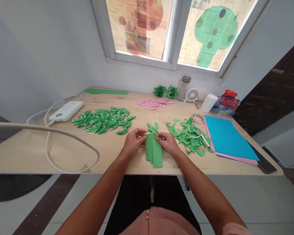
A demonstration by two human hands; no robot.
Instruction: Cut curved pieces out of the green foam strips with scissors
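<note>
Green paper strips, layered and marked with curved lines, lie between my hands near the table's front edge. My left hand pinches their upper left side. At their upper right is my right hand, closed around small scissors whose blades point up and left toward the paper. Small cut green pieces lie just beyond the strips. Curved green pieces with pale dots form a pile to the left. Green scraps are heaped on the right.
Behind are pink cutouts, two green paper shapes, a bottle and a small fan. Coloured sheets and tape lie right. A white power bank with a looping cable is left.
</note>
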